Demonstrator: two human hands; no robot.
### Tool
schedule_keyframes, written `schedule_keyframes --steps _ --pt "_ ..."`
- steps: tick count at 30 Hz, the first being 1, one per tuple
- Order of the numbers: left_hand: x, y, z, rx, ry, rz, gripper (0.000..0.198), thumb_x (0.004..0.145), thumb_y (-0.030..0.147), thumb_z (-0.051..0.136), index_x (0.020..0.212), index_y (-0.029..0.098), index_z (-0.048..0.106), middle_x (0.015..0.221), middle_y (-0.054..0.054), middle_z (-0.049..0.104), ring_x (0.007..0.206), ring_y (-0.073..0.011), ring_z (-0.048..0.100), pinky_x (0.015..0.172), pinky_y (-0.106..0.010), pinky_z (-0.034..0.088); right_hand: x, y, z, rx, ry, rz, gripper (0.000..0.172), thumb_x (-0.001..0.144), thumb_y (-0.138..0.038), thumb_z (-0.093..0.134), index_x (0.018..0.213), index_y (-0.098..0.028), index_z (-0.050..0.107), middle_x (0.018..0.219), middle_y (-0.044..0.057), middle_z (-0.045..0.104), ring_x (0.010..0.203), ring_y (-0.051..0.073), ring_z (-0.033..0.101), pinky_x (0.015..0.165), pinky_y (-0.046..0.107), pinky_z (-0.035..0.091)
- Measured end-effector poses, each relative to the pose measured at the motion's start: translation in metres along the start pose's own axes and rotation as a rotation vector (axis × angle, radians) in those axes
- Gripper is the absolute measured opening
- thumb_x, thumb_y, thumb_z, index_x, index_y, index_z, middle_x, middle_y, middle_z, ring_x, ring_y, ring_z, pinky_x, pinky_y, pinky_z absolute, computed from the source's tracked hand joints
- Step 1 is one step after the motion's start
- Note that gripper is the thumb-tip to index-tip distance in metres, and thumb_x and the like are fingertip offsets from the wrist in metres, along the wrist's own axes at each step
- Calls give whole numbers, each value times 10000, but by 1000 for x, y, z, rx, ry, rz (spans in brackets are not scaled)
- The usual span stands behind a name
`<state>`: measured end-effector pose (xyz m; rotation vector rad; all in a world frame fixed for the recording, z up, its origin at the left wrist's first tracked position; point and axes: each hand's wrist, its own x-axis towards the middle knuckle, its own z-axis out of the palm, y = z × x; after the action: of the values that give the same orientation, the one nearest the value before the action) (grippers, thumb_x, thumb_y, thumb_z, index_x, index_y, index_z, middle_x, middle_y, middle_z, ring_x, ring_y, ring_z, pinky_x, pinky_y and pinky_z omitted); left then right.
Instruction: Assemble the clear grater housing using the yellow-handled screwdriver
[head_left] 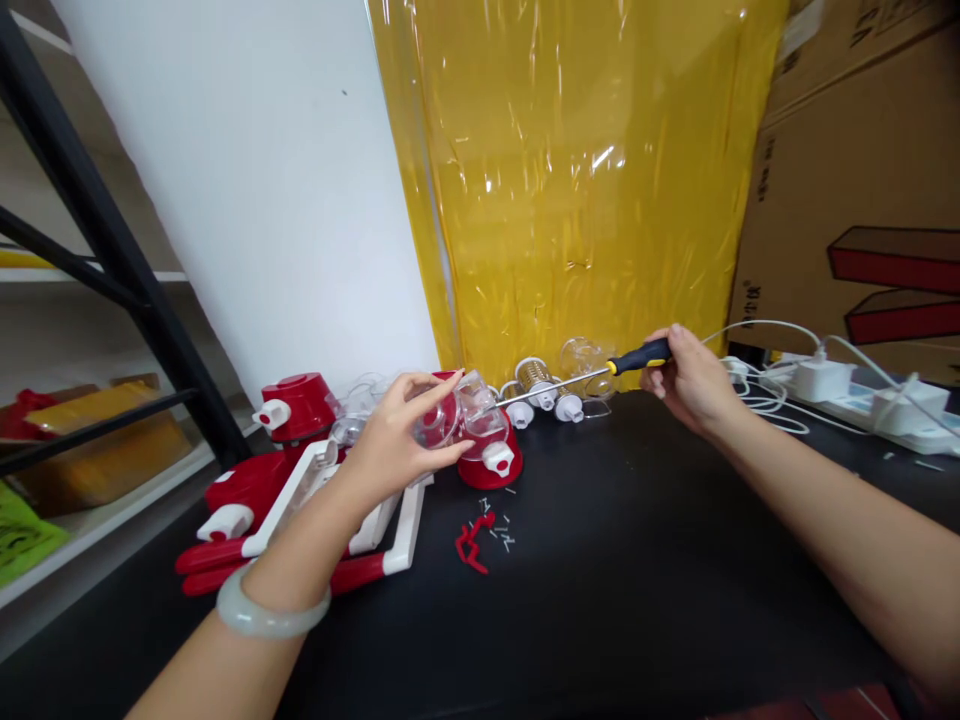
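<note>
My left hand grips a clear plastic dome that sits on a red round base with a white knob. My right hand is closed round the black and yellow handle of a screwdriver. Its metal shaft runs left and its tip reaches the clear dome. On my left wrist is a pale bangle.
Several red and white plastic parts lie at the left on the black table. Small screws and red bits lie near the middle. Clear domes with white knobs stand behind. A white power strip with chargers and cables is at the right.
</note>
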<state>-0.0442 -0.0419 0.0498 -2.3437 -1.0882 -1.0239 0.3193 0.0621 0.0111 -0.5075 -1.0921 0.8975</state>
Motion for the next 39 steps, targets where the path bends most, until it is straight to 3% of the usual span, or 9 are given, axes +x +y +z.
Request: schedule_keyframes --steps 5,10,13,18,24,27,31,35,39 --pt "43 -21 1 -105 -103 -44 705 772 392 834 1415 251 582 1203 -78 588 1120 -234 608 1053 -459 501 8 -1 -7 99 29 37 261 807 -483 647 862 -234 589 739 -10 642 569 163 647 476 297 529" --pt "60 -29 9 -158 -214 -102 713 739 457 835 1381 234 620 1156 -76 641 1071 -248 639 1031 -476 503 13 3 -16 21 62 -25 326 796 -494 731 866 -230 553 596 -53 549 423 107 516 397 229 432" --pt "63 -32 9 -176 -257 -120 711 739 483 827 1379 248 623 1166 -78 655 1073 -250 648 1032 -474 498 12 9 -17 -37 19 -10 438 786 -624 723 841 -220 561 465 -75 456 345 87 402 359 214 360" --pt "65 -41 5 -193 -292 -115 689 771 486 798 1394 264 606 1186 -78 665 1078 -245 653 1031 -479 502 11 15 -9 -55 27 13 469 807 -668 686 803 -223 539 431 -74 445 326 86 385 344 211 360" --pt "68 -46 1 -214 -341 -120 662 783 482 791 1381 258 620 1213 -90 656 1071 -247 660 1007 -469 523 42 12 2 -120 52 33 484 794 -674 694 759 -224 519 378 -99 385 270 72 296 287 194 268" --pt "72 -47 -3 -217 -373 -133 719 768 502 801 1414 261 596 1220 -94 652 1083 -251 658 1005 -451 521 68 8 12 -134 117 -17 506 762 -689 707 729 -216 532 391 -84 414 268 80 347 266 195 252" --pt "72 -47 -8 -201 -411 -135 742 764 491 808 1442 310 567 1233 -76 649 1074 -248 660 977 -427 534 89 9 27 -85 136 -33 469 773 -641 704 696 -212 530 495 -42 538 304 98 455 270 221 344" --pt "65 -45 -8 -203 -388 -140 724 788 488 793 1454 342 550 1274 -70 635 1116 -256 650 1006 -436 529 89 15 29 -52 58 22 365 800 -518 706 701 -199 558 516 -36 535 312 94 455 283 225 361" --pt "59 -43 -5 -219 -352 -125 715 794 486 796 1453 348 553 1306 -71 628 1149 -263 643 1036 -445 527 84 25 26 -39 112 22 358 829 -502 694 700 -208 536 488 -55 484 312 83 429 297 210 371"
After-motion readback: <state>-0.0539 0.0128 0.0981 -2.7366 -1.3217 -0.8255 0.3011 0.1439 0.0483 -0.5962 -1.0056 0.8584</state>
